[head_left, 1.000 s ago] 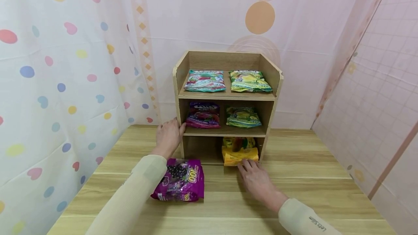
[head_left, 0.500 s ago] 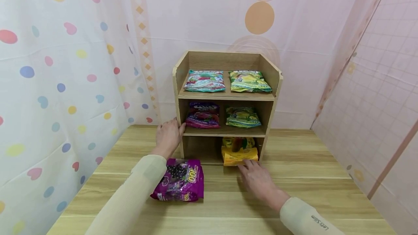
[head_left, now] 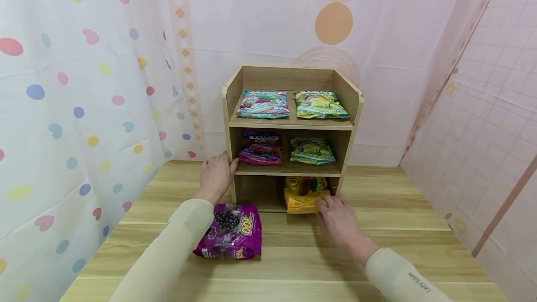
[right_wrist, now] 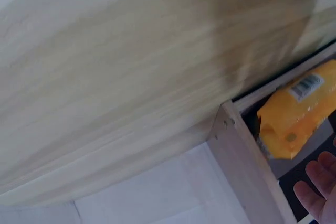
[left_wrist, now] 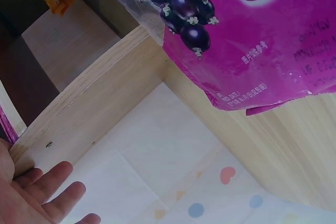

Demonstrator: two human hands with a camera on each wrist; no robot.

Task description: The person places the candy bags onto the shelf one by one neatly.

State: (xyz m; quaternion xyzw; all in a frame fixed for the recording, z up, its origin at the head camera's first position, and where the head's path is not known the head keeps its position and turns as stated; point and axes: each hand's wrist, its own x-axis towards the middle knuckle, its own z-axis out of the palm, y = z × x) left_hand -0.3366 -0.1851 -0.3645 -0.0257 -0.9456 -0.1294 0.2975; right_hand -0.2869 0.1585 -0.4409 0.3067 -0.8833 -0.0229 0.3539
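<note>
A small wooden three-tier shelf [head_left: 289, 174] stands on the table. My left hand [head_left: 216, 178] holds its left side panel, thumb at the inner face and fingers outside; the left wrist view shows those fingers [left_wrist: 60, 179] loosely extended by the panel. A yellow candy bag [head_left: 304, 202] lies in the right half of the bottom tier, its front end near the edge. My right hand [head_left: 339, 220] is at that bag's right front corner. In the right wrist view its fingers [right_wrist: 320, 174] look relaxed beside the bag. A purple candy bag [head_left: 235, 232] lies on the table, partly behind my left forearm.
On the top tier lie a teal candy bag [head_left: 263, 104] and a yellow-green one [head_left: 320, 105]. The middle tier holds a dark purple bag [head_left: 261, 148] and a green-yellow bag [head_left: 312, 151]. A patterned curtain [head_left: 268, 22] hangs behind the table [head_left: 419, 227].
My right hand has shifted slightly right and upward along the yellow bag's front edge to its right corner. The left hand and the bags look unmoved.
</note>
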